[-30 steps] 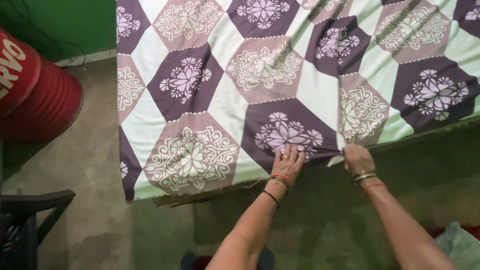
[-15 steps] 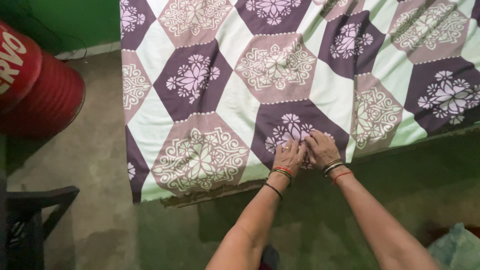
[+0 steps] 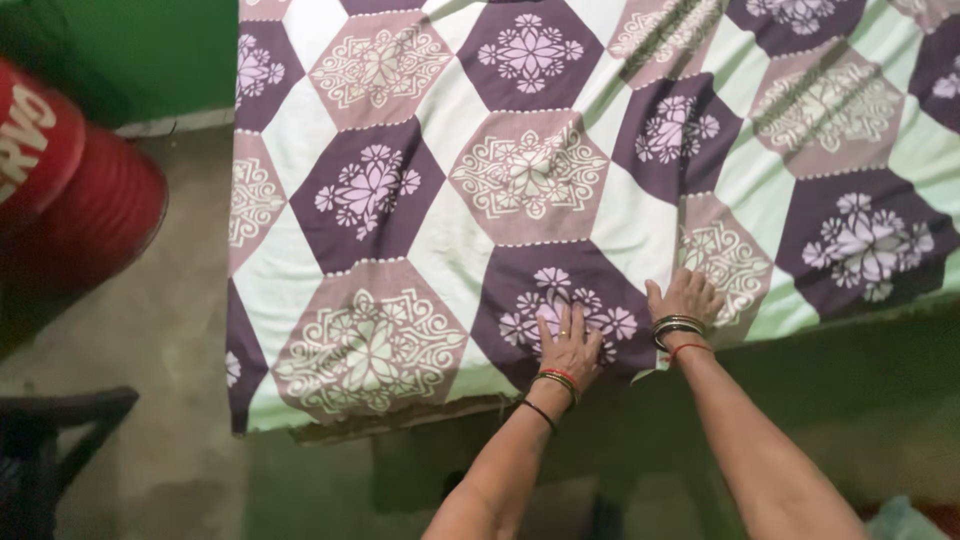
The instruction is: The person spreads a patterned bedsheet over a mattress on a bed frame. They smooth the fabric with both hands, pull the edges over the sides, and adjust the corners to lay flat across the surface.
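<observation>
Both hands are lying flat and open, palms down, on the patterned bedsheet (image 3: 520,180) near its front edge. The left hand (image 3: 570,345) is pressing a dark purple flower patch; the right hand (image 3: 685,297) is resting just beside it, fingers spread, gripping nothing.

One patterned bedsheet (image 3: 560,170), under both grips. Two hands: left hand (image 3: 570,345), right hand (image 3: 685,298), each flat on the sheet. One red drum (image 3: 70,190), far left of the grips. One dark chair (image 3: 45,450), lower left.
</observation>
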